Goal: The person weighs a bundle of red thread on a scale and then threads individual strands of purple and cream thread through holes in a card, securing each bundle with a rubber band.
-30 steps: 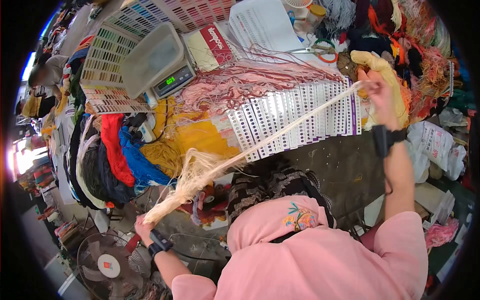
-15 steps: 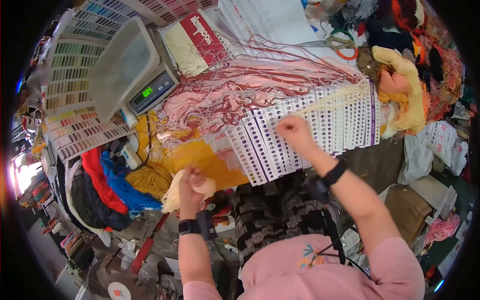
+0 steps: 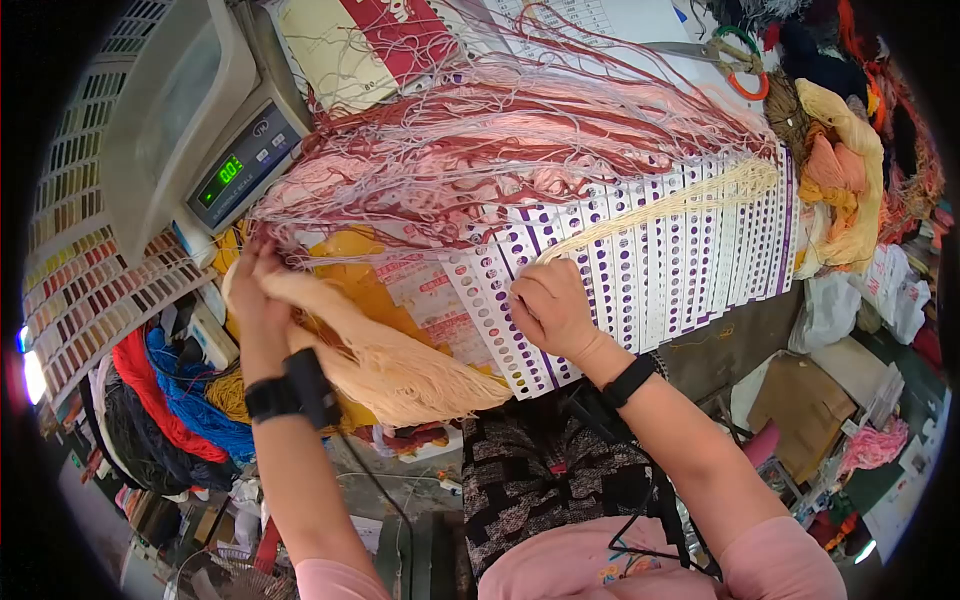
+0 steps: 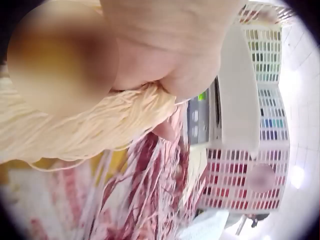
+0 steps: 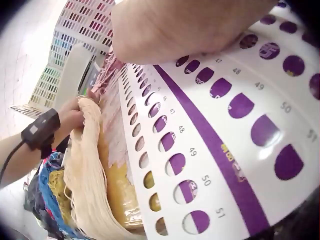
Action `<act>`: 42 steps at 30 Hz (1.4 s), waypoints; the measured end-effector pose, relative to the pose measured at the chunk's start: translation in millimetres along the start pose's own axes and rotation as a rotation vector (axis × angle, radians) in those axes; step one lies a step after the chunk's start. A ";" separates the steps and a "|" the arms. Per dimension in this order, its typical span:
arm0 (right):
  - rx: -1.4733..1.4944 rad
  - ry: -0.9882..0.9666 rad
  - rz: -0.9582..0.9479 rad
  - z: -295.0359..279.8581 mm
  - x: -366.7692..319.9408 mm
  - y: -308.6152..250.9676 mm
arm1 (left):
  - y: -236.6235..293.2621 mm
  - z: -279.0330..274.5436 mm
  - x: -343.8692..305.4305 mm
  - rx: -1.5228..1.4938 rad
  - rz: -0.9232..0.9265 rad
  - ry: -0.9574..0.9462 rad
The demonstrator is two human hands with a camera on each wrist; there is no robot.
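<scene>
My left hand (image 3: 258, 300) grips one end of a thick cream-peach yarn skein (image 3: 400, 365), beside the scale. The rest of the skein drapes rightward over the yellow table covering, its looped end near the front edge; the left wrist view shows the yarn (image 4: 85, 132) emerging from under the palm. My right hand (image 3: 555, 305) is over the punched white cards (image 3: 640, 245), its fingers curled where a thin bundle of pale yellow yarn strands (image 3: 690, 205) ends. Those strands run across the cards to the upper right. In the right wrist view the right fingertips are hidden.
Tangled pink and dark-red yarn (image 3: 480, 140) covers the table behind the cards. A digital scale (image 3: 240, 165) with a tray stands at left, near color charts (image 3: 75, 215). Scissors (image 3: 745, 75) and yellow and orange skeins (image 3: 845, 180) lie at right. Blue and red yarn hangs at left.
The yarn stretched between both hands has come down. Pale strands now lie across the cards. The left hand moved up toward the scale with the skein; the right hand slid left along the cards.
</scene>
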State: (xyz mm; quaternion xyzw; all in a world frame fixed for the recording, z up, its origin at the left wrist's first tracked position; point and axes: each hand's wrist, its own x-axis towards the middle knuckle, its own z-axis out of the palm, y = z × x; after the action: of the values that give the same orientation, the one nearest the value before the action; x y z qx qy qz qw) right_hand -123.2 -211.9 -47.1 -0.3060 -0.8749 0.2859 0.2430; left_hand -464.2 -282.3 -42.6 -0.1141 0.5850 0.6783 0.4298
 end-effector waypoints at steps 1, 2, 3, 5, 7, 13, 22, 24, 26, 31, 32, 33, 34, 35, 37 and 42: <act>0.001 0.001 0.006 -0.5 0.1 -0.9 | 15.0 -23.8 -6.6 -0.048 -0.017 -0.074; 0.003 0.000 0.008 -0.7 0.6 -1.3 | 30.1 -63.7 -9.4 -0.214 -0.081 -0.054; 0.005 0.000 0.011 -0.7 0.9 -1.2 | 32.5 -80.7 -22.4 -0.243 -0.102 -0.043; 0.007 0.010 0.018 -0.7 0.0 -0.9 | 23.3 -89.0 -62.5 -0.165 -0.102 -0.028; 0.020 0.019 0.021 -0.7 -0.3 -2.5 | -6.5 -59.3 -116.8 0.047 -0.058 -0.009; 0.068 0.098 0.126 1.0 9.4 -18.6 | -83.1 30.5 -135.8 0.291 -0.313 -0.298; 0.051 0.095 0.143 24.6 20.8 -22.8 | -130.1 63.8 -122.6 0.921 -0.038 -0.261; 0.088 0.102 0.142 18.8 24.5 -22.2 | -136.4 54.4 -120.1 1.052 0.173 -0.331; 0.100 0.016 0.048 19.6 24.0 -19.0 | -132.3 59.9 -125.0 0.972 0.143 -0.314; 0.019 -0.127 0.033 19.4 24.3 -27.7 | -115.2 69.9 -122.0 0.648 -0.071 -0.343; 0.025 -0.126 0.020 16.7 25.0 -27.7 | -116.6 71.0 -121.6 0.605 -0.066 -0.333; 0.031 -0.125 0.008 15.1 25.3 -27.0 | -119.1 72.7 -121.7 0.561 -0.061 -0.323; 0.078 -0.095 0.000 16.9 25.0 -23.3 | -121.4 73.8 -121.4 0.517 -0.058 -0.313; 0.124 -0.064 -0.008 20.3 25.0 -17.8 | -123.4 73.8 -120.6 0.577 -0.032 -0.316; 0.181 -0.018 0.008 22.2 25.5 -16.0 | -127.7 72.0 -119.0 0.696 0.021 -0.321; 0.147 -0.028 0.075 20.6 27.8 -20.2 | -111.8 57.2 -118.3 0.485 -0.062 -0.248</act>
State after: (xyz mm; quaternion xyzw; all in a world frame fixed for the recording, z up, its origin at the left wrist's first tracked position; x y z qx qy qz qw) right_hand -162.9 -213.4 -41.8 -0.3157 -0.8430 0.3624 0.2415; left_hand -292.7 -290.5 -26.0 0.0585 0.6694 0.5138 0.5334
